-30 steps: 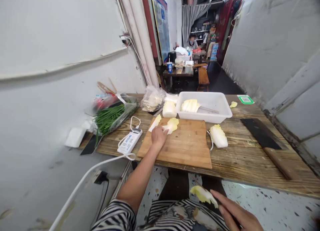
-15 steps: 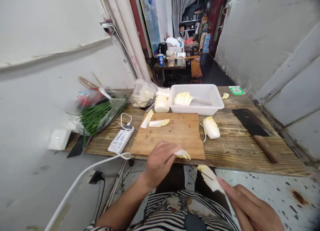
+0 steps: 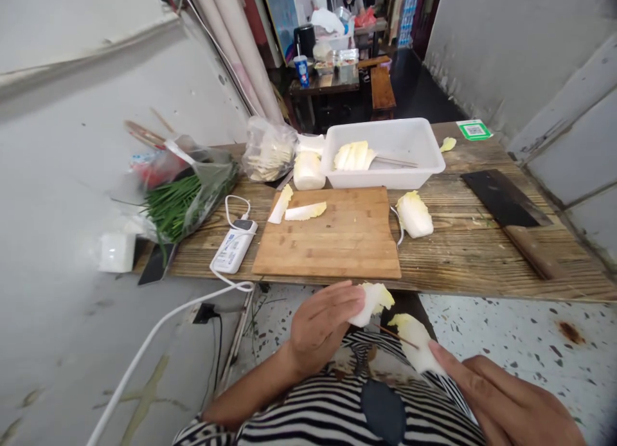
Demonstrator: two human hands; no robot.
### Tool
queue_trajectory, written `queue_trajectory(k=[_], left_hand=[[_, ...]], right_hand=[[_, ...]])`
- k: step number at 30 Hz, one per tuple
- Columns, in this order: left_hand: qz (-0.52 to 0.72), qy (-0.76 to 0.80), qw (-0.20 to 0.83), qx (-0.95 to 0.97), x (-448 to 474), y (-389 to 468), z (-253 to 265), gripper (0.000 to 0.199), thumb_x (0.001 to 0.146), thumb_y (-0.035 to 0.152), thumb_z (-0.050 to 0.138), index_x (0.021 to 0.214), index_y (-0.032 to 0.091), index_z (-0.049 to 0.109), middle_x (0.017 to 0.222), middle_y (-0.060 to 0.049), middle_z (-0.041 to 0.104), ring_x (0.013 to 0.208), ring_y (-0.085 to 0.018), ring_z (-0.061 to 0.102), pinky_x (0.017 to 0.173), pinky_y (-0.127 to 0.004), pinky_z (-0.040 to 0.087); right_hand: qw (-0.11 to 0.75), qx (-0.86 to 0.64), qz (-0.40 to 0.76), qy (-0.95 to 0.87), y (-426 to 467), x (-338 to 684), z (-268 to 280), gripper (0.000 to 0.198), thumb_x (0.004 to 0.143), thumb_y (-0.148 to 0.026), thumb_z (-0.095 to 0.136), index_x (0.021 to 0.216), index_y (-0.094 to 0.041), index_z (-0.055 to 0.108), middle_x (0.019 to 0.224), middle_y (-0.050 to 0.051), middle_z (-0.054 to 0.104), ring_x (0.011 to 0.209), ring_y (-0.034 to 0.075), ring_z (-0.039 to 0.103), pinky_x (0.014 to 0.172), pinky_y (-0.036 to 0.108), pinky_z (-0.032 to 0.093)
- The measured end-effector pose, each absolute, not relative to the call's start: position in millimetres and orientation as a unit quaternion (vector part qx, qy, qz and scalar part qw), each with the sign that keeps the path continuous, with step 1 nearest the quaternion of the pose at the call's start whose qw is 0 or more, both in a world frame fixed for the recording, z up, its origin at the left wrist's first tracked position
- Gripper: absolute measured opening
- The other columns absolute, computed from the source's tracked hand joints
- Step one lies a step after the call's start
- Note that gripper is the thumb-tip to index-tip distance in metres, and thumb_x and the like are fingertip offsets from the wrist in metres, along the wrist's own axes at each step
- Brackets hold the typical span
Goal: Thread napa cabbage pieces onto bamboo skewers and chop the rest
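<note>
My left hand (image 3: 321, 330) pinches a piece of napa cabbage leaf (image 3: 370, 304) just in front of the table edge. Across from it, my right hand (image 3: 506, 394) holds a thin skewer (image 3: 388, 332) with a second cabbage leaf (image 3: 418, 351) threaded on it; the fingers press at the leaf's white end. The skewer's free tip points toward the left-hand leaf, and I cannot tell whether it touches. Beyond my hands lies a wooden cutting board (image 3: 332, 247), bearing two leaf strips (image 3: 305, 211) at its far left.
A white plastic tub (image 3: 385, 176) holds skewered cabbage leaves (image 3: 353, 157). Cabbage chunks (image 3: 414, 214) flank the board. A cleaver (image 3: 506, 205) lies at right; a power bank (image 3: 234, 247) with cable, bagged green chives (image 3: 171, 208) and a clear bag (image 3: 270, 153) are left.
My left hand has come back off the board's front edge toward my body, carrying its leaf nearer to the skewer. The view has tilted down.
</note>
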State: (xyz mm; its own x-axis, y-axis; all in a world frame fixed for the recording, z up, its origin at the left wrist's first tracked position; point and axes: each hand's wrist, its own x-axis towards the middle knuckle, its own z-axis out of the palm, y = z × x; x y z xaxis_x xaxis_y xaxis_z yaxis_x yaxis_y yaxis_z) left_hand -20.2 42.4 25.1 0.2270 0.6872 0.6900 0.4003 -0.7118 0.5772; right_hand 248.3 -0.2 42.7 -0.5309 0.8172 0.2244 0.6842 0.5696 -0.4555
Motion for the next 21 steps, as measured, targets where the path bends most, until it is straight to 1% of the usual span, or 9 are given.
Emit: queue_trajectory(k=[6,11,16,21], left_hand=[[0.499,0.358,0.132,0.778,-19.5,38.2,27.3,0.038,0.079,-0.002,0.055,0.114,0.014,0.058,0.108,-0.011,0.068,0.103,-0.018,0.064,0.087,-0.034,0.056],[0.479,0.361,0.124,0.791,-20.4,35.9,26.9,0.04,0.078,-0.004,0.054,0.115,0.012,0.058,0.11,-0.012,0.067,0.105,-0.018,0.062,0.088,-0.032,0.055],[0.473,0.37,0.107,0.793,-20.4,35.5,26.3,0.038,0.081,0.0,0.053,0.117,0.014,0.057,0.111,-0.011,0.067,0.106,-0.017,0.062,0.089,-0.032,0.055],[0.441,0.348,0.101,0.821,-23.2,36.8,28.0,0.035,0.082,0.0,0.051,0.115,0.012,0.056,0.108,-0.013,0.068,0.106,-0.017,0.062,0.09,-0.031,0.055]], right_hand=[[0.202,-0.439,0.164,-0.86,-2.0,250.8,40.0,0.051,0.091,-0.01,0.032,0.139,-0.028,0.038,0.077,0.001,0.061,0.054,0.009,0.057,0.048,0.018,0.048],[0.195,-0.44,0.167,-0.86,-3.9,251.5,40.4,0.052,0.091,-0.01,0.033,0.141,-0.028,0.035,0.078,0.001,0.061,0.054,0.009,0.054,0.048,0.019,0.048],[0.191,-0.439,0.159,-0.863,-3.8,253.4,40.6,0.051,0.091,-0.01,0.033,0.139,-0.027,0.038,0.079,0.002,0.062,0.054,0.009,0.055,0.047,0.019,0.048],[0.176,-0.445,0.145,-0.866,-5.4,254.0,39.4,0.051,0.092,-0.01,0.033,0.139,-0.028,0.039,0.078,0.001,0.061,0.054,0.008,0.054,0.048,0.019,0.047]])
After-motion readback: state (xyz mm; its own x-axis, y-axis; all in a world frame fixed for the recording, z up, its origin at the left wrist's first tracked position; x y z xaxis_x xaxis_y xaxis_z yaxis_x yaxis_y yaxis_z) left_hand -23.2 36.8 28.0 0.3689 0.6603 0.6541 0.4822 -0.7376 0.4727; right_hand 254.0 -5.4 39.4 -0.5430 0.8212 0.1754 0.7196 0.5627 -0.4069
